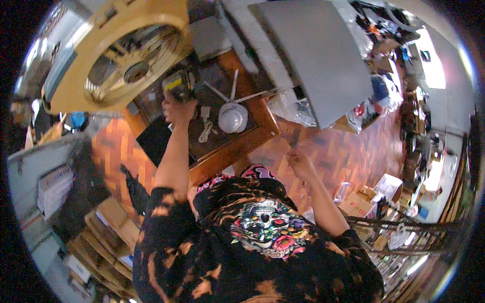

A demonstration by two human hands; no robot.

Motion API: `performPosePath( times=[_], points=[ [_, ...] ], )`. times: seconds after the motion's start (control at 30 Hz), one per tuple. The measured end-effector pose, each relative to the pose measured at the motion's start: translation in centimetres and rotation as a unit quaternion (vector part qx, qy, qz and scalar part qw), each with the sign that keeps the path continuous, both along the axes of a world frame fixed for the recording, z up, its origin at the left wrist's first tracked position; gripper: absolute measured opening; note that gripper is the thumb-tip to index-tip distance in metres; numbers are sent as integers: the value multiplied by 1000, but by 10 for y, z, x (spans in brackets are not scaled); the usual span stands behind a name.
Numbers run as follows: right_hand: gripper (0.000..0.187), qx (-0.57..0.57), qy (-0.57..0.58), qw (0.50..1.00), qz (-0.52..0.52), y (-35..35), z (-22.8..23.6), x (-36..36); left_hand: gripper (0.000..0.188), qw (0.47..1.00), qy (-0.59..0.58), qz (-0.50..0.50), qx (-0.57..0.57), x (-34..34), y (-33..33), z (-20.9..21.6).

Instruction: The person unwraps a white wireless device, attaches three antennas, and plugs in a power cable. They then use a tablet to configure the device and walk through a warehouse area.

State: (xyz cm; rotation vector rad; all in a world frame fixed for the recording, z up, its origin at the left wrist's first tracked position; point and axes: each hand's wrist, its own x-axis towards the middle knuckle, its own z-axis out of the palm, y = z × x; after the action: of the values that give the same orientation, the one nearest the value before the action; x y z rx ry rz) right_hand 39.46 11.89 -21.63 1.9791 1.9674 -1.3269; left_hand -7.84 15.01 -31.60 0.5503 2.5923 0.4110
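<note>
My left hand [178,108] is over the far left part of a wooden table, its fingers curled round the near end of a dark object with yellow patches [178,85]. The kind of that object does not show clearly. To its right lie a white plug adapter with a coiled cable [205,123] and a round white device [233,118] with three thin white blades or arms spreading from it. My right hand [299,164] hangs over the floor right of the table, fingers closed. Something small and dark seems to stick up from them, too blurred to name.
A large tan spoked wheel-shaped thing [136,70] looms over the table's left side. The wooden table [227,154] has a dark flat panel [154,141] at its near left corner. A grey panel [318,55] stands beyond on the right. Cardboard boxes [356,204] lie at right.
</note>
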Motion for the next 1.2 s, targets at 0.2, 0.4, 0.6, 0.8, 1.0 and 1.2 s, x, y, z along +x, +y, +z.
performPosePath(
  times=[0.2,0.4,0.6,0.8,1.0,1.2],
  points=[
    [23,130,154,977,-63,2,70,-39,108,923,53,-259,281,82,-20,154],
    [26,171,437,855,-221,121,106,-29,106,875,53,-405,261,252,83,259],
    [42,282,324,886,-173,204,89,65,109,878,66,-449,154,374,162,258],
    [50,502,93,856,-82,233,69,115,110,888,107,-430,124,424,181,231],
    [35,506,104,854,-65,242,28,119,107,880,151,-430,133,439,178,223],
    [27,491,113,856,-117,248,14,109,108,885,107,-439,116,428,180,230]
  ],
)
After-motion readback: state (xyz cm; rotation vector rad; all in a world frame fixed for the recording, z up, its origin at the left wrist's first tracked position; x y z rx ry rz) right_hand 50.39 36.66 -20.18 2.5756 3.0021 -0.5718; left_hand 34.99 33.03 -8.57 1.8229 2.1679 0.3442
